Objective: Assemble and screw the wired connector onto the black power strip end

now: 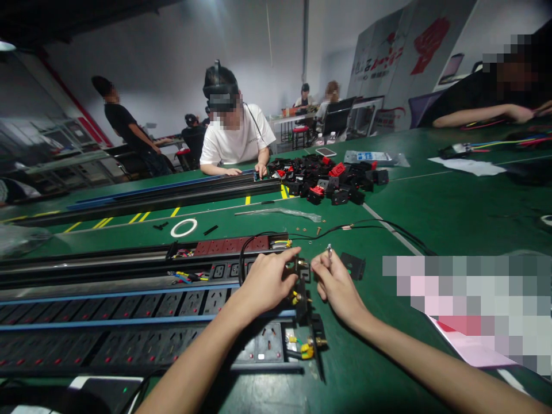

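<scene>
My left hand (266, 283) grips the dark metal end bracket (301, 287) of a long black power strip (142, 328), which lies on a green work mat (388, 218). Its fingertips rest on the bracket's top edge, near brass terminals and yellow wiring. My right hand (335, 282) pinches a small metal screw (329, 249) between thumb and forefinger, close to the bracket. Just past it lies a flat black plate (352, 265). A black cable with small lugs (345, 227) runs behind both hands. Part of the strip is hidden under my left forearm.
Several long black rails with sockets fill the left side. Across the mat are a heap of black and red socket modules (328, 178) and a white tape ring (184, 227). A co-worker (235, 135) rests both hands on a rail. A pixelated patch (466, 305) covers the lower right.
</scene>
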Tool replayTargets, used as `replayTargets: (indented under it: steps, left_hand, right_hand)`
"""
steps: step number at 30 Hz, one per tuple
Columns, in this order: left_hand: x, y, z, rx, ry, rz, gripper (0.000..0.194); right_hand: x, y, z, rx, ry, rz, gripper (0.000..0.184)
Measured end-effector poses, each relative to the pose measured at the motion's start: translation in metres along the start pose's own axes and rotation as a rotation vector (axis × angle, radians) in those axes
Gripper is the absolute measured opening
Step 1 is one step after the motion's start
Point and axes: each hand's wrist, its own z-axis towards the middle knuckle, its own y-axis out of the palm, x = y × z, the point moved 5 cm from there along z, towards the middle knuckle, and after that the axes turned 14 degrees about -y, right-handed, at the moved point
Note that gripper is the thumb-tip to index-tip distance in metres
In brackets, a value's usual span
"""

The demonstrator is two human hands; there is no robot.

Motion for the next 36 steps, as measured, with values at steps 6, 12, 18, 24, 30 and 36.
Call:
replayTargets:
  steps: [6,12,18,24,30,36]
  left_hand:
    - [0.0012,-0.0009,-0.0007,-0.007,0.001,-0.003,0.056]
    - [-0.0001,0.0001,-0.0005,-0.004,0.009,-0.011,0.057]
    - [-0.0006,0.0005,-0.0002,-0.008,0.009,-0.007,0.056]
    - [0.0002,-0.0003,0.0002,-0.009,0.002,-0.011,0.055]
    - [0.0011,-0.0014,0.0001,-0.024,0.028,-0.057,0.057]
    - [0.0022,-0.0018,0.0002,-0.03,0.069,-0.052,0.056]
  right_hand:
    - [-0.0002,0.0014,0.0003,-0.038,-0.032,0.009,0.03]
    - [0.0037,0.0051,-0.0003,-0.103,0.01,-0.001,0.028]
    - [-0.0005,0.0063,-0.0012,-0.151,0.006,-0.116,0.027]
    - [0.0,0.0028,0.0007,-0.118,-0.039,-0.149,0.023]
    - [0.0036,0.0032,0.0018,-0.111,-0.07,-0.157,0.034]
    - [0.0025,0.0044,0.0031,-0.128,-0.083,-0.132,0.032]
